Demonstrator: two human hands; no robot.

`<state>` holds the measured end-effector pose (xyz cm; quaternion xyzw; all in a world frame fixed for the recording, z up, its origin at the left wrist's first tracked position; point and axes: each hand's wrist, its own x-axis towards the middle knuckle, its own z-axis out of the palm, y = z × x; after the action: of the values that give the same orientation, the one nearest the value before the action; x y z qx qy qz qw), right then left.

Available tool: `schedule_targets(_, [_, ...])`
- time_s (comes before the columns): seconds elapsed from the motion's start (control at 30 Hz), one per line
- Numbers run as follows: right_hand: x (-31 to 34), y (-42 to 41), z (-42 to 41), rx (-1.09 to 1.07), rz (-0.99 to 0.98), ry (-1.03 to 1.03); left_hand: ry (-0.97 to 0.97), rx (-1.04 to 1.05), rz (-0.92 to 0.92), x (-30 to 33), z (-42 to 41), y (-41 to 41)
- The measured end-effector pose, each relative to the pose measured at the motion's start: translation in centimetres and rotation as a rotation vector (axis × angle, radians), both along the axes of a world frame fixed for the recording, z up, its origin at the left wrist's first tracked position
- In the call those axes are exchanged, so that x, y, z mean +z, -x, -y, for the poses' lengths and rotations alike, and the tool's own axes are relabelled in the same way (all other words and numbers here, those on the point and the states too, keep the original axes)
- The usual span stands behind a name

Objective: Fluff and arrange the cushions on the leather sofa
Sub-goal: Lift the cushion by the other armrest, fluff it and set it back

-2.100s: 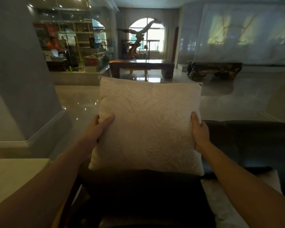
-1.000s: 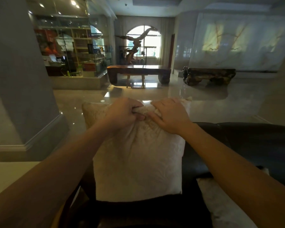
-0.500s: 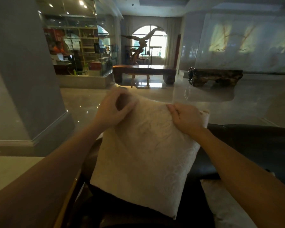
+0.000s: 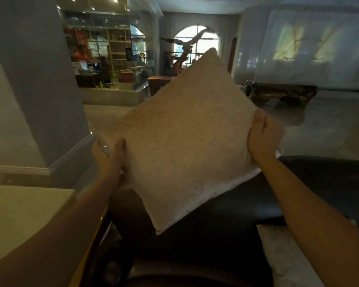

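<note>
Cushion (image 4: 187,141), cream with a faint raised swirl pattern, is held in the air between both hands, turned like a diamond with one corner up and one corner down. Left hand (image 4: 109,157) clasps its left corner, thumb on the front face. Right hand (image 4: 263,137) grips the right corner, fingers wrapped round the edge. Below the hands lies the dark leather sofa (image 4: 319,179); a second pale cushion (image 4: 286,257) rests on its seat under the right forearm.
</note>
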<state>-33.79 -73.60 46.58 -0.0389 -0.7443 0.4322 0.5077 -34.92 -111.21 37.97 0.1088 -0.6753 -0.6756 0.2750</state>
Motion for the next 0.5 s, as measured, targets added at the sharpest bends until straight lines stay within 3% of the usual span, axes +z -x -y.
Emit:
schedule_targets(0.1, [-0.2,0.0,0.1,0.008,-0.020,0.120,-0.294,-0.234,0.102,0.3,-1.0,-0.8])
schedule_targets(0.17, [-0.7,0.1,0.3,0.023,-0.048,0.176,-0.382,-0.398,0.148,0.8,-1.6,-1.1])
schedule_targets(0.3, [-3.3,0.6,-0.5,0.136,0.059,0.233,-0.360,-0.473,0.183,1.4,-1.7,-0.1])
schedule_targets(0.5, [-6.2,0.4,-2.3,0.348,0.446,0.403,-0.260,-0.449,0.198,1.1,-2.1,0.5])
